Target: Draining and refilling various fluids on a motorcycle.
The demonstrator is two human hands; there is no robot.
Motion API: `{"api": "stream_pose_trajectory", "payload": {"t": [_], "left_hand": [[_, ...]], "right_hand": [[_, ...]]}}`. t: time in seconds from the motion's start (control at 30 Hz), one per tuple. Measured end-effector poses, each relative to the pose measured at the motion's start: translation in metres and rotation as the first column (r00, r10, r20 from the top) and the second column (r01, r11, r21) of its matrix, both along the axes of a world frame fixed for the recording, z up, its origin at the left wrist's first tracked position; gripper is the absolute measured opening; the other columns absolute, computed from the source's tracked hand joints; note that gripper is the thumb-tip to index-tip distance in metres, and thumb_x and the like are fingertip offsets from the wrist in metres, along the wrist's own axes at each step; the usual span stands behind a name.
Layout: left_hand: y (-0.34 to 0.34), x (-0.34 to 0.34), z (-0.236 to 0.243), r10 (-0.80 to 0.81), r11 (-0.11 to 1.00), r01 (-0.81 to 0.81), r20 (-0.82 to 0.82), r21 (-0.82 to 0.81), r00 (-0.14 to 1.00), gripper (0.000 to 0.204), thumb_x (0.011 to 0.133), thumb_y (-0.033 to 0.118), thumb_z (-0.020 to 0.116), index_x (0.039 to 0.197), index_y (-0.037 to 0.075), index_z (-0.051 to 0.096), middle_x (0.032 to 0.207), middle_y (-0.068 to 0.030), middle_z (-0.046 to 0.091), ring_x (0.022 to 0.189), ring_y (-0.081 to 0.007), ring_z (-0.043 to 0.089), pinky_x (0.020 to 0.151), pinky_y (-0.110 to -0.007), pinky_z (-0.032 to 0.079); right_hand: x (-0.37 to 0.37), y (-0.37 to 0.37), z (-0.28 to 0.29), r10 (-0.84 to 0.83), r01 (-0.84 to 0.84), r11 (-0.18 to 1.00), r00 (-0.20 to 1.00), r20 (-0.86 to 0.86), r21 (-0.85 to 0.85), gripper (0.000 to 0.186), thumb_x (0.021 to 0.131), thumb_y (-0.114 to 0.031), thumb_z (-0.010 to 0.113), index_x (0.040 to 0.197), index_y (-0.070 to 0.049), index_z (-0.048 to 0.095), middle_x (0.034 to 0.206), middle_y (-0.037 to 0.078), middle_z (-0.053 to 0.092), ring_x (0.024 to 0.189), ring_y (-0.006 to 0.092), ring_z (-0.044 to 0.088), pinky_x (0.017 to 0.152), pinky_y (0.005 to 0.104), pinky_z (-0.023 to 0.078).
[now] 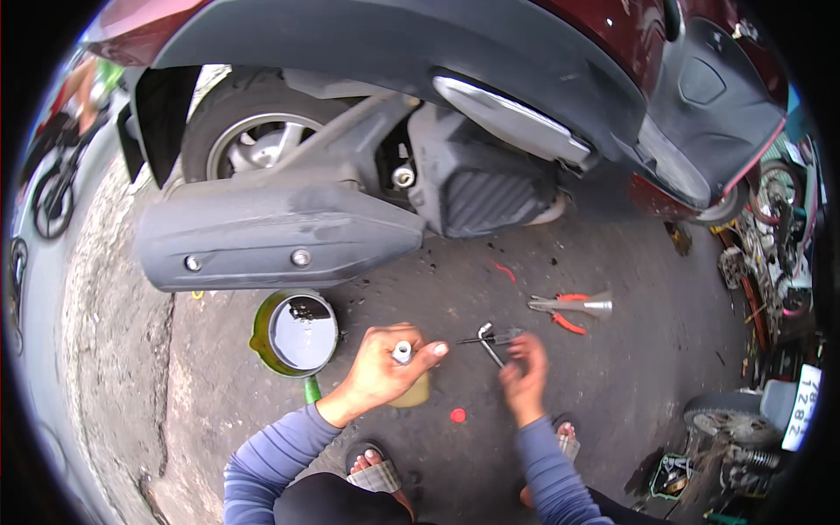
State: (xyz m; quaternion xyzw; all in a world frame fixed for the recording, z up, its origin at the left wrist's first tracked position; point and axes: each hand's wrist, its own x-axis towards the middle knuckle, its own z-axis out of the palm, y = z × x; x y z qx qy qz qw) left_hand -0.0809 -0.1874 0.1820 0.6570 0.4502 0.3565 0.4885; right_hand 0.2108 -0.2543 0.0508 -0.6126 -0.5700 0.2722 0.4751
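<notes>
My left hand (378, 363) is wrapped round the neck of a pale yellowish bottle (409, 394). Its uncapped white mouth (402, 352) shows between thumb and fingers. My right hand (525, 363) is smeared by motion, so its fingers are hard to read. Beside it on the ground are a metal wrench (492, 350) and a thin dark tool (477, 340), partly behind the fingers. A small red cap (458, 416) lies between my feet. Farther right, red-handled pliers (569, 324) lie with a grey cone-shaped piece (591, 305) across them.
A scooter stands ahead, its exhaust muffler (280, 236) and rear wheel (262, 144) facing me. Left of my hand sits a green-handled pan (262, 337) of dark liquid. Motorcycle parts and a tyre (722, 420) crowd the right side. A red strip (505, 272) lies near the scooter.
</notes>
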Motion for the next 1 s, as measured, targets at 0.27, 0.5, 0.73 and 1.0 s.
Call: {"api": "stream_pose_trajectory", "payload": {"t": [0.27,0.5,0.73,1.0], "left_hand": [[0.041,0.012,0.055,0.188,0.939,-0.084,0.295,-0.333,0.937,0.037,0.094,0.034,0.067,0.076,0.004,0.061,0.07,0.0037,0.056,0.066,-0.0042,0.047,0.058,-0.024,0.038],[0.031,-0.005,0.027,0.177,0.979,-0.149,0.224,-0.138,0.958,0.071,0.086,0.022,0.077,0.14,-0.005,0.038,0.128,-0.0149,0.054,0.119,-0.0212,0.054,0.103,-0.035,0.043],[0.004,0.002,-0.003,0.154,0.747,0.024,-0.209,0.664,0.966,0.057,0.073,0.023,0.079,0.123,0.009,0.057,0.132,-0.0168,0.051,0.124,-0.0362,0.049,0.104,-0.05,0.04],[0.012,0.039,-0.03,0.255,0.374,0.324,-0.432,0.869,0.865,0.046,0.081,0.03,0.067,0.125,0.029,0.055,0.144,-0.0032,0.043,0.137,-0.0257,0.038,0.117,-0.057,0.023]], "right_hand": [[-0.128,0.014,0.075,0.1,-0.11,0.99,0.988,0.114,0.083,0.083,0.061,-0.022,0.089,0.128,0.0,0.046,0.119,0.02,0.061,0.106,0.0354,0.064,0.09,0.042,0.052],[-0.068,0.071,0.103,0.371,-0.399,0.914,0.894,-0.252,-0.072,0.077,0.07,-0.019,0.085,0.133,0.001,0.046,0.119,0.013,0.063,0.106,0.0205,0.063,0.094,0.0345,0.05],[-0.029,0.111,0.141,0.423,-0.545,0.808,0.802,-0.422,-0.226,0.066,0.075,-0.018,0.081,0.128,0.004,0.049,0.112,0.011,0.065,0.102,0.0155,0.063,0.091,0.0304,0.05],[-0.029,0.117,0.154,0.402,-0.647,0.718,0.687,-0.605,-0.256,0.058,0.081,-0.02,0.073,0.129,0.004,0.049,0.114,0.011,0.064,0.104,0.0148,0.062,0.09,0.0282,0.05]]}}
